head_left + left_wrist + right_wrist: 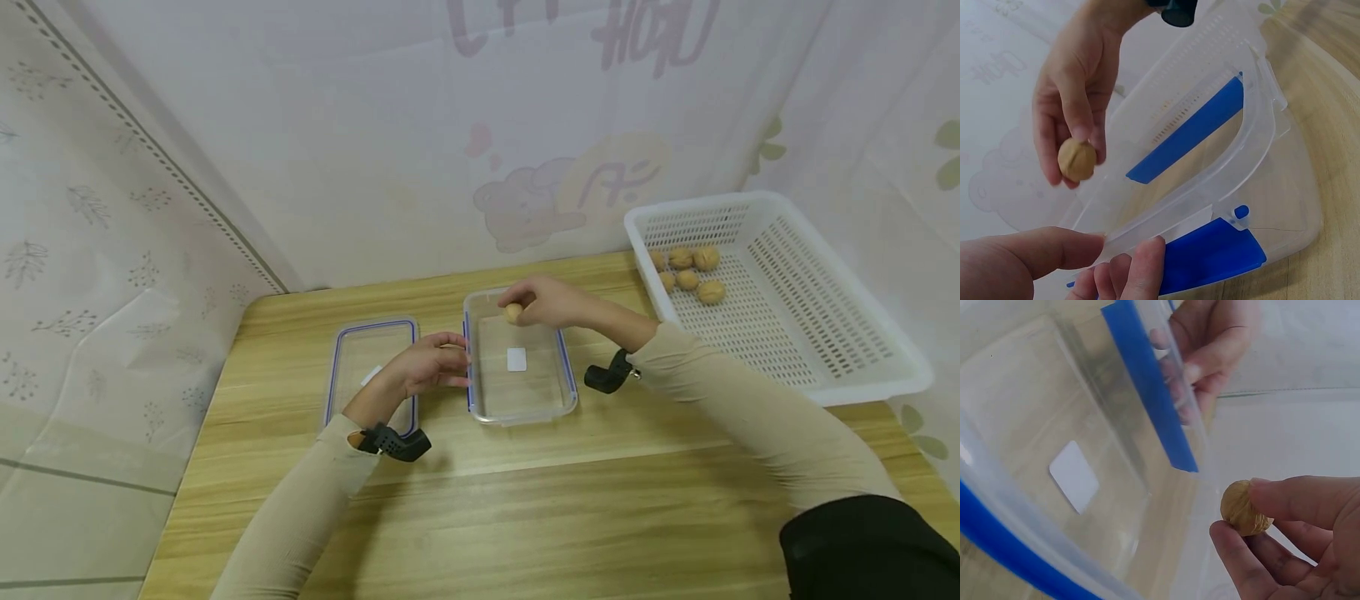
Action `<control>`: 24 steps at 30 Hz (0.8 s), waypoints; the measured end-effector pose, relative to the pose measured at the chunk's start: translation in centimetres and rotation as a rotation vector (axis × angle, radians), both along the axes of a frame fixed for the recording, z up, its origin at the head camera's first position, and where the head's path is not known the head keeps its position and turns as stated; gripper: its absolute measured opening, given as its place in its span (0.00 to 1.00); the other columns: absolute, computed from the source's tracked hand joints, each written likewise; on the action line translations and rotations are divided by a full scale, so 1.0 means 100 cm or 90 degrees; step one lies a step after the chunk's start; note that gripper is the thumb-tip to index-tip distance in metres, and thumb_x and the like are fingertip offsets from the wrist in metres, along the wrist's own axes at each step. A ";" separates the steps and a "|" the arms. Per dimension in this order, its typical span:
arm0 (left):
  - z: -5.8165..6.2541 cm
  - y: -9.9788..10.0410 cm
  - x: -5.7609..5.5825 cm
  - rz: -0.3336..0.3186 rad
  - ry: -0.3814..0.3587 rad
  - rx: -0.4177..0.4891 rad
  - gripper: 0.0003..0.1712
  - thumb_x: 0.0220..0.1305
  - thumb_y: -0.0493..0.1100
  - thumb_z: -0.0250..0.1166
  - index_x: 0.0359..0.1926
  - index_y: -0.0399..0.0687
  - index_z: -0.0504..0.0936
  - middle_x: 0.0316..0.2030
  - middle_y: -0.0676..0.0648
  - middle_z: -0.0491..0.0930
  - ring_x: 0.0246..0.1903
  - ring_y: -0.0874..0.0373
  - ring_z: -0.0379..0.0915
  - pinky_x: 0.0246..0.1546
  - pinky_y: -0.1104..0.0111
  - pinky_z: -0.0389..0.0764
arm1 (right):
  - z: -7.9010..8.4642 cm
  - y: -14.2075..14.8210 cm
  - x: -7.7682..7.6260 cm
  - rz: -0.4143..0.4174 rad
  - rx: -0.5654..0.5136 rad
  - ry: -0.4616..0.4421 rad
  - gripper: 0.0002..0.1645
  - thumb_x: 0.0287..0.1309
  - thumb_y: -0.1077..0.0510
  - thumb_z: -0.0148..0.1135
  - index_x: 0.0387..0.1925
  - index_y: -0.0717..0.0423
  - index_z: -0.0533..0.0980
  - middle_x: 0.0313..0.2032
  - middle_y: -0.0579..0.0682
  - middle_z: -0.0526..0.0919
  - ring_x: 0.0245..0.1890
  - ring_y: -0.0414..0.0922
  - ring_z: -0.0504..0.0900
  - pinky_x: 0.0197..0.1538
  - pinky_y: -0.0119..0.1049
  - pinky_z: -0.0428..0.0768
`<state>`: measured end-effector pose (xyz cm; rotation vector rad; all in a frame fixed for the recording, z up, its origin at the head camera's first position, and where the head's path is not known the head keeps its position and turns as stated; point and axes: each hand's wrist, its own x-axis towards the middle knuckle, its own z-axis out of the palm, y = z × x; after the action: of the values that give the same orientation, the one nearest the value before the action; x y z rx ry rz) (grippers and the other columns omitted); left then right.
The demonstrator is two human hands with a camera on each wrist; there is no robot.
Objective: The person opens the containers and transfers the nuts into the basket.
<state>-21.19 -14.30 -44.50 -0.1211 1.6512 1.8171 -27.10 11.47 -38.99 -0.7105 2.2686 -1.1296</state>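
A clear plastic food container (487,412) with blue latches stands lidless on the table, a white label (516,359) on its bottom. My left hand (435,364) holds the container's left side, thumb at the rim and fingers by the blue latch (1210,259). Over the container's far end, my right hand (551,302) pinches a walnut (1244,509) between thumb and fingertips. The walnut (1077,159) hangs above the rim in the left wrist view. Left of the container lies its clear lid (352,350) with a blue seal, partly hidden behind my left hand and wrist.
A white slotted basket (840,292) stands at the right, with several walnuts (705,258) at its left end. A patterned cloth (360,167) hangs behind the wooden table (540,525) and along its sides. Each wrist wears a black camera band (609,375).
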 end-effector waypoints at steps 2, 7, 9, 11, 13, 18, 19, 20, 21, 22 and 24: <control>0.000 0.000 0.000 -0.001 0.000 0.000 0.22 0.70 0.26 0.53 0.62 0.29 0.61 0.34 0.46 0.74 0.34 0.59 0.75 0.39 0.67 0.91 | 0.005 0.006 0.001 -0.009 -0.009 -0.011 0.23 0.65 0.68 0.62 0.62 0.66 0.76 0.59 0.62 0.79 0.60 0.55 0.78 0.60 0.44 0.83; 0.000 0.000 0.000 -0.002 -0.002 -0.002 0.23 0.70 0.26 0.53 0.63 0.29 0.61 0.34 0.46 0.72 0.34 0.59 0.74 0.40 0.67 0.91 | 0.011 0.023 0.002 -0.011 -0.019 0.008 0.23 0.67 0.67 0.62 0.62 0.65 0.76 0.60 0.62 0.79 0.61 0.57 0.77 0.60 0.47 0.84; 0.001 0.000 0.000 -0.002 -0.001 -0.004 0.23 0.70 0.26 0.53 0.64 0.28 0.60 0.35 0.46 0.72 0.34 0.59 0.73 0.40 0.67 0.90 | 0.013 0.031 0.002 -0.011 -0.022 0.017 0.23 0.67 0.67 0.62 0.62 0.65 0.76 0.61 0.62 0.78 0.62 0.58 0.76 0.61 0.48 0.83; 0.001 0.000 0.001 -0.002 -0.001 -0.006 0.24 0.70 0.26 0.53 0.64 0.28 0.60 0.35 0.46 0.72 0.34 0.59 0.73 0.40 0.67 0.90 | 0.016 0.039 0.004 -0.011 -0.027 0.015 0.23 0.68 0.66 0.62 0.63 0.65 0.75 0.62 0.63 0.77 0.64 0.59 0.74 0.63 0.51 0.81; 0.001 0.000 0.001 -0.003 0.000 -0.008 0.24 0.70 0.26 0.53 0.64 0.28 0.60 0.35 0.46 0.72 0.34 0.59 0.73 0.40 0.67 0.90 | 0.021 0.047 0.006 -0.016 -0.027 0.011 0.24 0.69 0.65 0.62 0.64 0.64 0.74 0.63 0.62 0.76 0.65 0.59 0.72 0.65 0.54 0.79; 0.000 -0.001 0.000 -0.011 0.004 -0.014 0.25 0.70 0.27 0.54 0.65 0.28 0.59 0.36 0.46 0.71 0.35 0.59 0.73 0.42 0.66 0.90 | 0.033 0.071 0.009 -0.044 -0.006 0.012 0.25 0.70 0.62 0.61 0.66 0.62 0.73 0.65 0.60 0.76 0.66 0.58 0.72 0.66 0.56 0.77; 0.000 -0.001 0.000 -0.012 0.005 -0.016 0.25 0.70 0.27 0.54 0.65 0.28 0.59 0.36 0.46 0.71 0.35 0.59 0.73 0.42 0.66 0.90 | 0.035 0.076 0.009 -0.051 -0.003 0.015 0.25 0.70 0.62 0.62 0.66 0.61 0.74 0.65 0.59 0.76 0.65 0.58 0.73 0.65 0.56 0.78; 0.000 -0.001 -0.001 -0.013 0.006 -0.017 0.25 0.70 0.27 0.54 0.66 0.28 0.59 0.36 0.46 0.71 0.35 0.58 0.73 0.43 0.65 0.90 | 0.037 0.081 0.009 -0.054 -0.002 0.018 0.25 0.70 0.62 0.62 0.66 0.61 0.74 0.64 0.59 0.77 0.65 0.57 0.74 0.65 0.55 0.78; -0.001 -0.002 -0.001 -0.014 0.007 -0.017 0.25 0.71 0.27 0.54 0.66 0.28 0.59 0.37 0.46 0.72 0.35 0.58 0.73 0.43 0.65 0.90 | 0.039 0.086 0.010 -0.058 -0.003 0.016 0.26 0.70 0.61 0.62 0.67 0.60 0.74 0.64 0.58 0.77 0.65 0.56 0.74 0.66 0.56 0.77; -0.001 -0.002 -0.001 -0.015 0.007 -0.018 0.25 0.71 0.27 0.54 0.66 0.28 0.59 0.37 0.46 0.72 0.35 0.58 0.73 0.43 0.65 0.90 | 0.042 0.092 0.011 -0.063 -0.004 0.017 0.26 0.70 0.61 0.63 0.66 0.60 0.74 0.64 0.58 0.78 0.65 0.56 0.74 0.67 0.56 0.77; -0.001 -0.001 -0.001 -0.017 0.009 -0.018 0.25 0.71 0.27 0.54 0.66 0.28 0.59 0.37 0.46 0.72 0.35 0.58 0.74 0.44 0.65 0.90 | 0.046 0.101 0.013 -0.078 -0.003 0.022 0.25 0.69 0.61 0.64 0.66 0.59 0.75 0.63 0.58 0.78 0.64 0.55 0.75 0.67 0.56 0.76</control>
<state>-21.25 -14.45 -44.59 -0.0990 1.6807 1.7783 -25.83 21.60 -34.35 -0.6043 2.3676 -1.1871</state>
